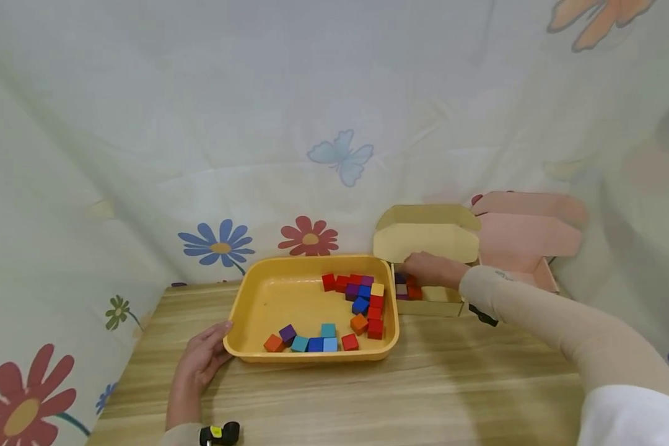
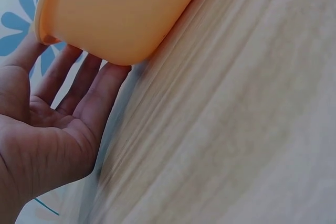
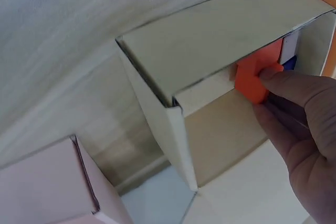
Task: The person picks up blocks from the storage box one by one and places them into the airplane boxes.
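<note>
Here's the right hand [image 1: 432, 271] inside the cream box [image 1: 432, 309], thumb and fingers pinching an orange block [image 3: 248, 85]! Whether that block rests on something, I can't quite tell. The left hand [image 1: 205, 354] grips the yellow tray [image 1: 312, 357] at its near-left corner. By my count it's early going: a few blocks sit at the box's tray-side end, bare floor beside them, while plenty of loose cubes [image 1: 375, 313] lie in the tray.

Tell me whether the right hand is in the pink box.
No, the right hand pinches an orange block in the pale yellow box.
</note>
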A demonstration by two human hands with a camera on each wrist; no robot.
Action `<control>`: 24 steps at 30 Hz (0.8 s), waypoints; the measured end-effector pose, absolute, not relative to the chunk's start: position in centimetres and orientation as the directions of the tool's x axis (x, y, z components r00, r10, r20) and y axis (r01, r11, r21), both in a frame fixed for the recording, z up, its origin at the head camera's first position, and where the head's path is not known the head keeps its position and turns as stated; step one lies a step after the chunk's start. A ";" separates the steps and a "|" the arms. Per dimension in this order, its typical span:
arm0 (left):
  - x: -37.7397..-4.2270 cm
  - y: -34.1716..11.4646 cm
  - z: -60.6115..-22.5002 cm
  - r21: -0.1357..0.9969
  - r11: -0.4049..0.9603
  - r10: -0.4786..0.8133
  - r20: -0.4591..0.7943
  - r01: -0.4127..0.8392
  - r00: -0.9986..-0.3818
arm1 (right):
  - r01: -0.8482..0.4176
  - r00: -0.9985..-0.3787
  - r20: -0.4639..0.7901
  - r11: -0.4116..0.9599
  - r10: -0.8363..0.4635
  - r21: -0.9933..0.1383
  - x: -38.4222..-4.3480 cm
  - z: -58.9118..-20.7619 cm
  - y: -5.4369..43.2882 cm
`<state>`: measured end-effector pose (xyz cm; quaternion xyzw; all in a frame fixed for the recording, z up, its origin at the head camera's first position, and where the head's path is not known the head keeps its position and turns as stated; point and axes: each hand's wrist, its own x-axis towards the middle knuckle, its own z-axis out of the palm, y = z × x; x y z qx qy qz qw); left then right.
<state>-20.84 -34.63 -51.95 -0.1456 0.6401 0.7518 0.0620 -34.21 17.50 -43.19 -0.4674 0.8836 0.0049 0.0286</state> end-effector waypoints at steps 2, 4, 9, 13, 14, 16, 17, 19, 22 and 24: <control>-20.7 -34.8 -52.0 0.942 -0.173 -0.095 -0.307 -0.288 -0.947 | -0.807 -0.583 -0.056 0.586 -0.810 -0.076 -34.2 -43.4 17.4; -20.6 -34.9 -51.9 0.943 -0.161 -0.095 -0.308 -0.291 -0.947 | -0.777 -0.614 -0.072 0.618 -0.786 -0.120 -34.3 -43.6 17.5; -21.1 -34.5 -51.4 0.950 -0.129 -0.096 -0.298 -0.285 -0.950 | -0.691 -0.678 -0.147 0.693 -0.720 -0.208 -34.2 -43.4 18.0; -21.3 -34.5 -51.2 0.945 -0.142 -0.112 -0.310 -0.294 -0.944 | -0.646 -0.692 -0.187 0.714 -0.697 -0.269 -33.7 -43.4 18.2; -21.2 -34.4 -51.2 0.944 -0.149 -0.120 -0.311 -0.293 -0.943 | -0.646 -0.689 -0.183 0.709 -0.701 -0.284 -33.6 -43.5 18.1; -21.2 -34.4 -51.2 0.944 -0.149 -0.134 -0.313 -0.293 -0.940 | -0.667 -0.670 -0.159 0.682 -0.725 -0.301 -33.4 -43.7 18.1; -21.1 -34.4 -51.1 0.945 -0.144 -0.144 -0.314 -0.294 -0.939 | -0.680 -0.658 -0.146 0.667 -0.739 -0.305 -33.3 -43.8 18.0; -21.0 -34.2 -51.0 0.946 -0.130 -0.164 -0.316 -0.297 -0.935 | -0.704 -0.635 -0.130 0.640 -0.762 -0.307 -33.1 -43.9 18.0; -21.0 -33.9 -50.7 0.947 -0.106 -0.175 -0.318 -0.304 -0.932 | -0.710 -0.624 -0.132 0.630 -0.770 -0.314 -33.1 -43.8 18.0; -21.0 -33.6 -50.6 0.949 -0.099 -0.180 -0.314 -0.300 -0.932 | -0.692 -0.636 -0.149 0.645 -0.757 -0.324 -33.2 -43.7 18.1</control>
